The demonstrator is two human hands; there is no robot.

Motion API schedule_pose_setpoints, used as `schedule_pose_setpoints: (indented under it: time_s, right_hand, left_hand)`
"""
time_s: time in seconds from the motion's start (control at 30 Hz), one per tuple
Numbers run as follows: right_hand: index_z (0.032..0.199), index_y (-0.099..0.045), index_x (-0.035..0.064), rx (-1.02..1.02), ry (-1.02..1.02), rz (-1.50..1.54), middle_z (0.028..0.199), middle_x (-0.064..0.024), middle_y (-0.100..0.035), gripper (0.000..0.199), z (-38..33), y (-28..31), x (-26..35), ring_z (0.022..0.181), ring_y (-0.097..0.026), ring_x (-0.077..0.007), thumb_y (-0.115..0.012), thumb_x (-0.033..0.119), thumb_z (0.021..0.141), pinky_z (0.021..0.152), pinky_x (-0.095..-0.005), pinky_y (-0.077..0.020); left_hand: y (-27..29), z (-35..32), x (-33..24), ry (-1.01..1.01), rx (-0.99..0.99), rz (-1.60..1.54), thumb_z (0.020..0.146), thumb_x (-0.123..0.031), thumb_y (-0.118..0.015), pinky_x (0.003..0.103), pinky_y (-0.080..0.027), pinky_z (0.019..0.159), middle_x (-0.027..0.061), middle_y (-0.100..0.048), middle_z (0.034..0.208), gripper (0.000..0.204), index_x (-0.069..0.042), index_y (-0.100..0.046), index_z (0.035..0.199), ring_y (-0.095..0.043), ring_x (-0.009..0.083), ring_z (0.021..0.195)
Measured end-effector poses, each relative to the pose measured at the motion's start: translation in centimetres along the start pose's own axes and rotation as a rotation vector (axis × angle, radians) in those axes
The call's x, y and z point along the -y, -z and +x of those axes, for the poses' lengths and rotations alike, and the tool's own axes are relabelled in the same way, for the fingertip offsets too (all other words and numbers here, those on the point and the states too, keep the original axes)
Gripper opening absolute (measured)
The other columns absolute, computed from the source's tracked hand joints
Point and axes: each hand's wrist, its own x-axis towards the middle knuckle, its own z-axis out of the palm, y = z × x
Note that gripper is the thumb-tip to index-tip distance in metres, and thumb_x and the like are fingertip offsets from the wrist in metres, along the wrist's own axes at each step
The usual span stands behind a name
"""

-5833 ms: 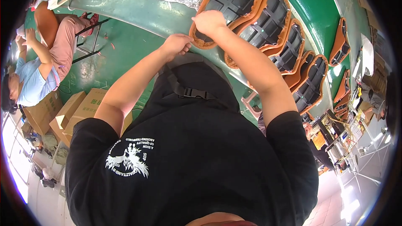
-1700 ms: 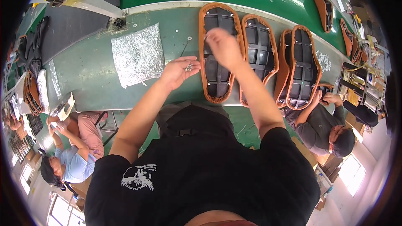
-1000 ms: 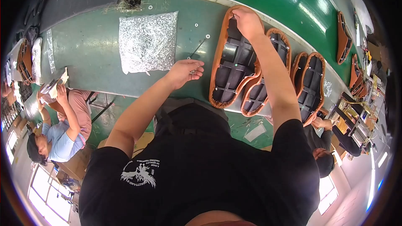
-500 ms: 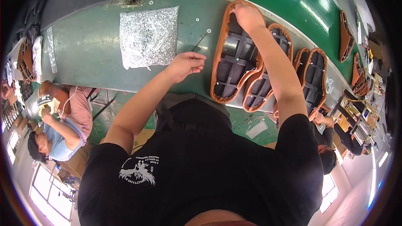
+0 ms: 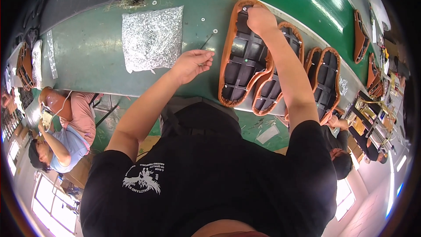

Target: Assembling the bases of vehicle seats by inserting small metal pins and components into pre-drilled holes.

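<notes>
A long, curved panel with a black ribbed plastic back and brown upholstered edge lies under my right hand. The fingers of that hand are closed and point down at the panel's far end; their tips and anything in them are hidden. Beside them, a small pale washer-like piece shows at the far left corner. My left hand hovers left of the panel with thumb and fingers pinched. A small shiny bit shows among its fingers, too small to name. Further left lies a clear bag of metal washers.
Loose washers and a thin dark rod lie between bag and panel. More brown-edged panels line the right. A green surface runs beyond the pale table rail. One person sits left, another right.
My right hand has shifted right along the panel's far end, uncovering the small pale piece at the corner. My left hand has turned slightly, its fingers still pinched.
</notes>
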Motion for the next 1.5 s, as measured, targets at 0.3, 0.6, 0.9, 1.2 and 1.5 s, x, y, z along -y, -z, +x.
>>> schedule_pose_setpoints:
  time_s: [0.3, 0.6, 0.9, 1.2, 1.5]
  right_hand:
    - [0.106, -0.074, 0.0017, 0.089, -0.020, 1.178, 0.092, -0.0039, -0.067, 0.016, -10.8, 3.3, 6.7, 0.081, -0.064, -0.0085, -0.074, 0.010, 0.091, 0.071, -0.0249, -0.0514]
    - [0.098, -0.076, 0.0026, -0.338, -0.013, 1.037, 0.091, -0.0102, -0.069, 0.013, -14.0, 2.9, 6.5, 0.081, -0.069, -0.0264, -0.073, 0.004, 0.086, 0.074, -0.0327, -0.0554]
    - [0.100, -0.074, 0.0052, -0.353, -0.199, 0.460, 0.098, -0.0157, -0.073, 0.015, -6.6, -0.6, -6.3, 0.093, -0.069, -0.0343, -0.069, 0.012, 0.087, 0.084, -0.0416, -0.0558]
    - [0.097, -0.070, 0.0054, -0.213, 0.027, 0.196, 0.102, -0.0161, -0.070, 0.013, -2.8, -3.7, -9.4, 0.095, -0.067, -0.0367, -0.065, 0.015, 0.091, 0.085, -0.0460, -0.0546]
    - [0.096, -0.068, 0.0027, -0.054, -0.075, 0.145, 0.098, -0.0199, -0.071, 0.027, -2.5, -2.5, -8.3, 0.094, -0.068, -0.0402, -0.059, 0.028, 0.098, 0.083, -0.0475, -0.0551]
  left_hand:
    - [-5.2, 1.2, -0.4, 0.033, 0.066, -0.235, 0.103, -0.025, -0.061, 0.026, -0.043, 0.064, -0.0022, -0.054, 0.082, 0.022, -0.004, -0.066, 0.101, -0.048, 0.0098, 0.071]
    - [-7.9, 2.9, -1.1, 0.117, 0.224, -0.382, 0.101, -0.015, -0.057, 0.027, -0.040, 0.062, -0.0018, -0.054, 0.083, 0.013, -0.005, -0.064, 0.101, -0.048, 0.0097, 0.070]
    - [-8.3, -0.1, 0.2, 0.178, 0.179, 0.171, 0.099, -0.005, -0.056, 0.039, -0.058, 0.093, 0.0185, -0.067, 0.112, 0.031, 0.009, -0.058, 0.127, -0.068, 0.0248, 0.101]
    - [-5.8, -1.4, 3.0, 0.220, 0.101, 0.214, 0.102, -0.016, -0.061, 0.031, -0.057, 0.080, 0.0131, -0.068, 0.102, 0.023, 0.003, -0.063, 0.116, -0.067, 0.0191, 0.090]
    - [-4.7, -1.0, 3.2, 0.148, 0.083, 0.266, 0.100, -0.021, -0.066, 0.023, -0.048, 0.067, 0.0020, -0.065, 0.088, 0.022, -0.001, -0.069, 0.110, -0.058, 0.0084, 0.075]
